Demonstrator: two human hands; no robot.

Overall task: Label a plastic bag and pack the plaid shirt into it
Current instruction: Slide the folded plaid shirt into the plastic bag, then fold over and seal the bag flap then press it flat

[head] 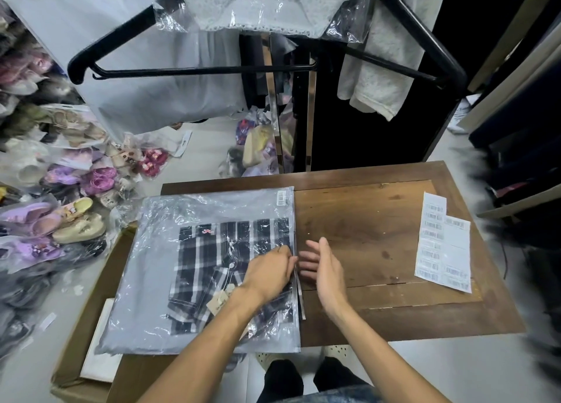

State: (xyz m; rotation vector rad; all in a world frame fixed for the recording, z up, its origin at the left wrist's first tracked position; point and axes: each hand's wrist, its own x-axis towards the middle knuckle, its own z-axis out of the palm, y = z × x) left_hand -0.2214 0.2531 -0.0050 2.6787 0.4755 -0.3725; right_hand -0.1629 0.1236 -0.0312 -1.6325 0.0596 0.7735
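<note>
The bag (158, 269) lies flat across the left half of the table (379, 220), spilling past the table's left edge over a box (91, 311) at lower left. The shirt (218, 250) is already inside it, dark plaid showing through the clear film in the frame's centre. A label (282, 197) sits at the bag's upper right corner, so labelling looks done.

What matters now is the bag's open edge: a straight strip running top to bottom of the frame, just right of the shirt, near the middle of the table. Its long axis points away from the person. The likely remaining step is sealing that edge.

The left hand (268, 273) rests on the bag right at that edge, fingers curled down and seemingly pinching the film or flap; whether it truly grips the strip I cannot tell. The right hand (324, 269) hovers just right of the edge, palm turned inward, fingers spread and holding nothing, close to the left hand's fingertips but apart from them.

So the edge lies between the 2 hands, with the left one already on it. A sheet (443, 241) of spare barcode labels lies well apart at centre right.
</note>
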